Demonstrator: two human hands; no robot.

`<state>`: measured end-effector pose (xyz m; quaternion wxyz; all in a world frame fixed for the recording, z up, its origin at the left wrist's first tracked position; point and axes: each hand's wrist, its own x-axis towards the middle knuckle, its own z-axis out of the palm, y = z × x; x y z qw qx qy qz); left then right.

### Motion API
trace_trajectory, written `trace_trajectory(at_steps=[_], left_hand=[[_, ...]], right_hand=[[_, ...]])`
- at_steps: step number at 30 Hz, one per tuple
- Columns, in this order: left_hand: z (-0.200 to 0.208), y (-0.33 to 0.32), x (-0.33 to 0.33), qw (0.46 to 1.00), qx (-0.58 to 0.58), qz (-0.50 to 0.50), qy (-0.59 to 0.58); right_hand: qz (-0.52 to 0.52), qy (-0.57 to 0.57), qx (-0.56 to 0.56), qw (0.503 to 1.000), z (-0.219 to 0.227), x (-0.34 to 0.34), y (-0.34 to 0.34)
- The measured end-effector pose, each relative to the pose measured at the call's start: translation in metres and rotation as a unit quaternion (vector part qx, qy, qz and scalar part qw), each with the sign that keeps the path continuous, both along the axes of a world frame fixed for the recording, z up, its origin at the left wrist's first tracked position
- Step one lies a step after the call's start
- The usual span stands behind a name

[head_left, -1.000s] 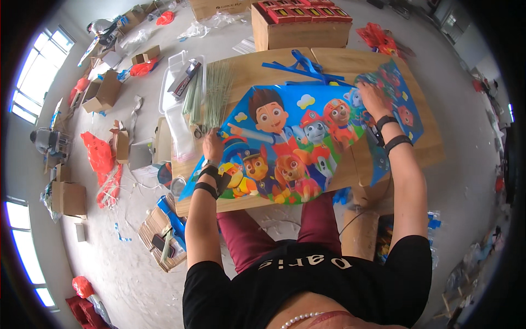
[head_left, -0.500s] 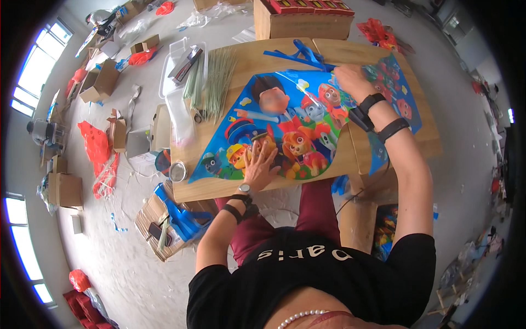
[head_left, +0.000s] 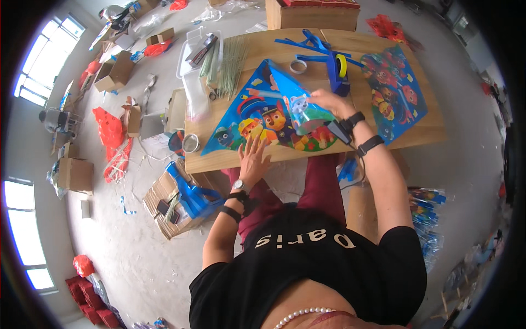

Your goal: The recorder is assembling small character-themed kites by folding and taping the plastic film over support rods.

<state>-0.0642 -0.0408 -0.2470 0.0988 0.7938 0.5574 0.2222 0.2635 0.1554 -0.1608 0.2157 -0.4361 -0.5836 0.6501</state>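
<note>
A blue plastic kite sheet [head_left: 241, 122] printed with cartoon dogs lies on the wooden table in front of me. Its right part is lifted and folded over toward the left. My right hand [head_left: 330, 103] is closed on that folded edge. At the sheet's near edge, my left hand [head_left: 253, 160] has its fingers spread, with the fingertips on or just over the print. A second printed kite sheet [head_left: 395, 93] lies flat at the right of the table. Beyond my right hand stands a blue tape dispenser [head_left: 338, 75] with a yellow roll.
Thin pale rods [head_left: 233, 63] lie beside a clear plastic tray [head_left: 190, 68] at the table's far left. Blue ribbons [head_left: 307, 43] and a tape roll [head_left: 298, 66] sit at the back. Another roll [head_left: 190, 143] is near the left edge. A carton [head_left: 312, 16] stands beyond the table.
My right hand has come nearer and left from the far edge, folding the sheet's right side over. The tape dispenser now shows. My left hand has slid back to the near edge.
</note>
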Motion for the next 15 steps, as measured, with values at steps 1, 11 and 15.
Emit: trace_trajectory(at_steps=[1,11,15], left_hand=[[0.001,-0.016,-0.011,1.0,-0.011,0.021,-0.001],[0.022,-0.108,-0.046,0.996,-0.02,0.092,0.0],[0.025,-0.115,-0.042,0.996,0.008,0.087,-0.004]], right_hand=[[-0.036,0.002,-0.019,0.999,-0.023,-0.003,-0.01],[-0.173,-0.375,0.287,0.864,-0.127,-0.037,-0.064],[-0.168,-0.391,0.32,0.846,-0.133,-0.022,-0.078]])
